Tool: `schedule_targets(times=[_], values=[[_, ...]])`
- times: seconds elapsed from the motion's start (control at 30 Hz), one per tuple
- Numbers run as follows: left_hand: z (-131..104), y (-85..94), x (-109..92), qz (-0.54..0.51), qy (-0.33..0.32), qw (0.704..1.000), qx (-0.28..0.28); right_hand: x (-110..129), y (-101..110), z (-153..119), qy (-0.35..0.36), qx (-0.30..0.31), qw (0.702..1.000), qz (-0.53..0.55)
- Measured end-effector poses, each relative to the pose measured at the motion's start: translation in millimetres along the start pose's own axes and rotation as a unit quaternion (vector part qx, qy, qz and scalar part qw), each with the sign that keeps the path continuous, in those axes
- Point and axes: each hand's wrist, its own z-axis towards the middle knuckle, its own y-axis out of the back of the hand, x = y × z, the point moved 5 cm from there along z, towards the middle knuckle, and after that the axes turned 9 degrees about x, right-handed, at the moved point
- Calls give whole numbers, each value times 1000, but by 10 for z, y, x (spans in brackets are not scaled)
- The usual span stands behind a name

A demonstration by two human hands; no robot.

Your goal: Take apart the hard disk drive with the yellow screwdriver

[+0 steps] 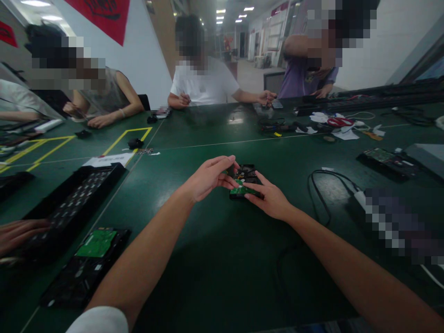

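Note:
A hard drive (243,188) with a green circuit board and black casing lies on the table in front of me. My right hand (272,196) steadies it from the right, its fingers spread across the board and edges. Over the drive's left side is my left hand (214,178), thumb and fingers brought together around a small dark piece that I cannot make out. Its lower fingertips reach the green board. Left of my left forearm lies another black drive unit (95,245) with a green board.
A long black slotted tray (78,194) stands at left, with another person's hand (24,236) on it. Cables (314,189) and a similar black unit (385,162) lie at right. Several people sit or stand across the green table (208,259). Scraps and red-handled scissors (340,121) lie farther back.

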Motion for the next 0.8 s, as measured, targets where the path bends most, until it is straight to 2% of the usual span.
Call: schedule_targets(times=[0.27,0.67,0.8], values=[[-15,24,10,29,17,999,-1,33,19,-1,-8,8,1000,-8],[45,35,99,-46,38,998,-8,23,16,4,7,1,1000,-1],[40,54,82,-35,38,999,-11,21,17,-4,-2,1,1000,-1]])
